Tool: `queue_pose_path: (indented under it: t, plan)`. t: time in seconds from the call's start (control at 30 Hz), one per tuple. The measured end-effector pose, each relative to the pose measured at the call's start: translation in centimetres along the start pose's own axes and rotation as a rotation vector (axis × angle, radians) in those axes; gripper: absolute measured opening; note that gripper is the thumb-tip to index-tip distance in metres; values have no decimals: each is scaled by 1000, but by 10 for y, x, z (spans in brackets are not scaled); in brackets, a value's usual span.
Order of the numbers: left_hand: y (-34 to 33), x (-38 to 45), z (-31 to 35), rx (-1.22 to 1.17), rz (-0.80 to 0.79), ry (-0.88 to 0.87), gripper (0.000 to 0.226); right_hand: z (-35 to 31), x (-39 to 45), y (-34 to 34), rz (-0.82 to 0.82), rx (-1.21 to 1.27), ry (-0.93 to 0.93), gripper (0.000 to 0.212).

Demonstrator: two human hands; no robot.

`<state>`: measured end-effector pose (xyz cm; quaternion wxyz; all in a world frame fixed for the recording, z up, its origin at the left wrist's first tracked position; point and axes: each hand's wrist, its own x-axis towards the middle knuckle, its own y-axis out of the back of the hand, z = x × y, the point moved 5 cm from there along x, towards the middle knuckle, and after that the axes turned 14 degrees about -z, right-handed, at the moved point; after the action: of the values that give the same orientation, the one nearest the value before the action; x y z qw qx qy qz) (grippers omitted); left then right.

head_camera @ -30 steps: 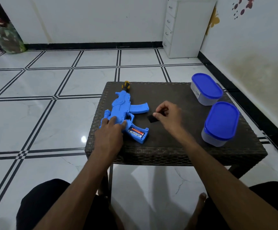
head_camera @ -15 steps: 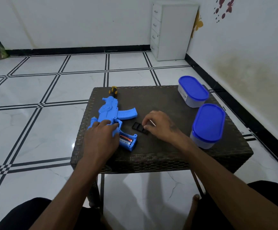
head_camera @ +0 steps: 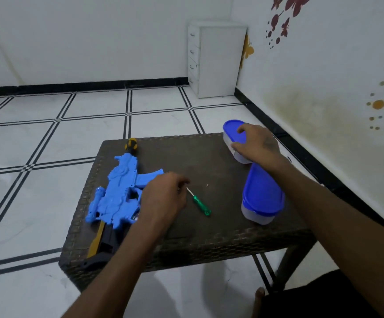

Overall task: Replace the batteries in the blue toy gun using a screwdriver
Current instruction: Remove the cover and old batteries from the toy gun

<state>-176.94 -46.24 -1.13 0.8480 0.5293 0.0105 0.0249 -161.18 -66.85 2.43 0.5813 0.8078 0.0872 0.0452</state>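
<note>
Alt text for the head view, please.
A person's left hand rests on a blue toy gun on a dark wicker table, a green screwdriver lying beside it, while the right hand grips the farther of two blue-lidded containers.

The left hand (head_camera: 163, 200) covers the grip end of the blue toy gun (head_camera: 120, 193), hiding the battery compartment and any batteries. Whether its curled fingers hold anything cannot be told. The gun's dark and yellow stock, on the near side, is blurred at the wicker table (head_camera: 209, 244) edge. The right hand (head_camera: 257, 143), far right of the gun, masks most of the far blue-lidded container (head_camera: 231, 129); the right forearm crosses the near container (head_camera: 261, 198). A tiny pale speck (head_camera: 207, 185) beyond the green screwdriver (head_camera: 199, 203), right of the gun, is too small to identify. Both forearms run out of the bottom edge.
</note>
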Motion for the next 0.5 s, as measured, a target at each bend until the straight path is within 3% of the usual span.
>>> queue_pose_path:
  t: [0.1,0.17,0.3,0.4,0.5]
  plan:
    - [-11,14,12,-17,-4,-42,26,32,31,-4,-154,-72,-200,77]
    - [-16,21,20,-24,-4,-81,25,44,43,-13,-245,-78,-226,82]
    - [-20,43,28,-15,-26,-127,26,45,63,-20,-369,-154,-125,61]
    - [-14,61,31,-5,1,-158,26,46,76,-20,-493,-135,-17,86]
    - [-7,79,32,4,7,-185,33,43,80,-17,-623,-58,158,91]
